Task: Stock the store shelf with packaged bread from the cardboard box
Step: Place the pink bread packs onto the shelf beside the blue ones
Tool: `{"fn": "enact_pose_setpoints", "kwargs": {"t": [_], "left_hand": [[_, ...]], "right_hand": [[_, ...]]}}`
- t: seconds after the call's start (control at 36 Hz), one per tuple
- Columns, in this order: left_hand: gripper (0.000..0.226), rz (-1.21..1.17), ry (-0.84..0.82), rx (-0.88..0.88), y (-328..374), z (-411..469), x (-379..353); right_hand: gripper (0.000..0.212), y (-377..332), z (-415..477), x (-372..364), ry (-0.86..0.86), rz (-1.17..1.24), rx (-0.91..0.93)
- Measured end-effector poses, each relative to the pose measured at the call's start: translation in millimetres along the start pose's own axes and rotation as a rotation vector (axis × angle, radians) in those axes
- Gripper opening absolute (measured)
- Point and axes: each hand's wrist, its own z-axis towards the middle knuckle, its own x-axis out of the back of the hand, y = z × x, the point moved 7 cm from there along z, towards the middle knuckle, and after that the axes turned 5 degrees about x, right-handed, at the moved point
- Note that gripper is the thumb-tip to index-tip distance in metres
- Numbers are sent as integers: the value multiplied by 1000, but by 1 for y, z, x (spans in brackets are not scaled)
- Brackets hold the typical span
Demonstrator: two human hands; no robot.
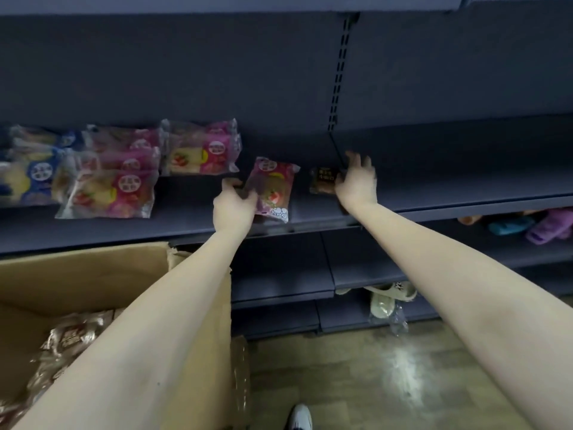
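Note:
My left hand (233, 202) grips the near left edge of a pink bread packet (274, 187), which lies tilted on the dark shelf (449, 184). My right hand (356, 181) reaches over the shelf, its fingers curled on the right end of a dark brown packet (322, 180). Several pink and blue bread packets (124, 169) lie in rows further left on the same shelf. The open cardboard box (93, 274) stands at lower left, under my left forearm, with shiny brown packets (68, 339) inside.
A slotted upright (339, 72) divides the shelf back. Lower shelves hold slippers (390, 297) and coloured items (527, 226) at right. My shoe (300, 417) stands on the tiled floor (356, 377) near the box.

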Motion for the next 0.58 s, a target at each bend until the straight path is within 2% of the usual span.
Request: {"fn": "enact_pose_setpoints", "kwargs": {"t": [0.11,0.19,0.31,0.36,0.42,0.5,0.58], "left_hand": [[42,2,-6,3,-1,8,8],[45,38,-130,-43,-3,15,7],[34,25,-252,-118,5,26,15],[30,-6,-257,-163,14,32,28],[29,-7,-271,-190,23,37,42],[30,120,-314,-234,34,44,61],[27,182,-330,-280,41,47,79]], "right_hand": [[51,-29,6,-2,51,5,191],[48,-53,8,-7,40,22,299],[51,-79,8,-18,-37,55,363],[58,-95,7,-21,-113,72,440],[72,-115,4,-26,-241,38,612],[101,-142,-6,-40,-425,-280,932],[115,-160,-16,-54,-480,-437,1027]]}}
